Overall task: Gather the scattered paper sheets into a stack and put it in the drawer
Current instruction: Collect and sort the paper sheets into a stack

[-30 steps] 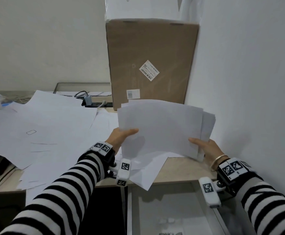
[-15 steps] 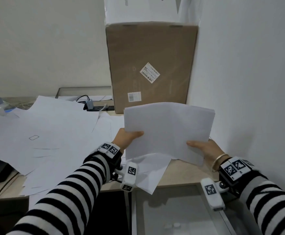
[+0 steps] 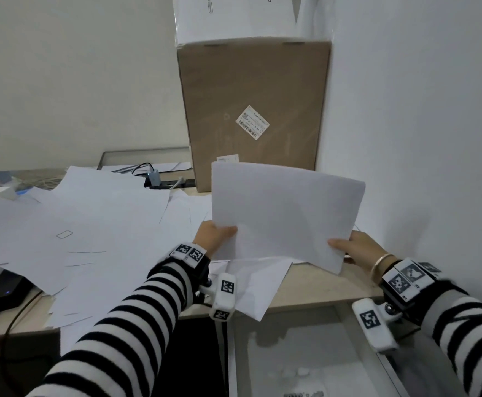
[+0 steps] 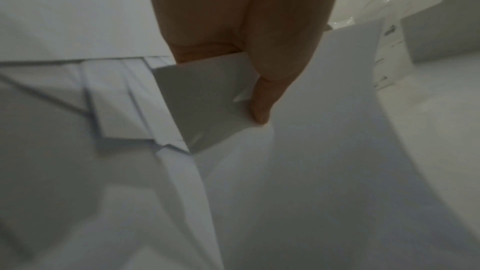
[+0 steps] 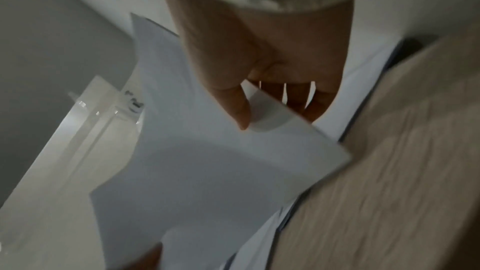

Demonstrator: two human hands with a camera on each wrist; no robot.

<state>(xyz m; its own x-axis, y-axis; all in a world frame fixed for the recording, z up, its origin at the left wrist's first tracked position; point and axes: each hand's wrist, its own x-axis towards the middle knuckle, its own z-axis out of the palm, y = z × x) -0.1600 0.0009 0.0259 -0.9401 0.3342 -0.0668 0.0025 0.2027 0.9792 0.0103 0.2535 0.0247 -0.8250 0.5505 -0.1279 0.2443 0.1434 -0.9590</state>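
A small stack of white paper sheets (image 3: 285,213) is held up off the desk, tilted toward me, in front of the cardboard box. My left hand (image 3: 215,234) pinches its lower left edge, thumb on top (image 4: 259,100). My right hand (image 3: 351,247) pinches the lower right corner, thumb over the sheets (image 5: 239,110) and fingers behind. Many loose sheets (image 3: 85,224) still lie spread over the desk to the left, and one sheet (image 3: 259,285) hangs over the front edge. Below it the open drawer (image 3: 305,353) shows a pale bottom.
A tall brown cardboard box (image 3: 254,110) with a white box on top stands against the right wall (image 3: 420,138). A power strip with cables (image 3: 162,181) sits behind the papers. A black device (image 3: 2,290) lies at the desk's left front edge.
The fanned sheets in my hands have been squared into a tidier stack. Both hands lifted it a little and drew slightly closer together.
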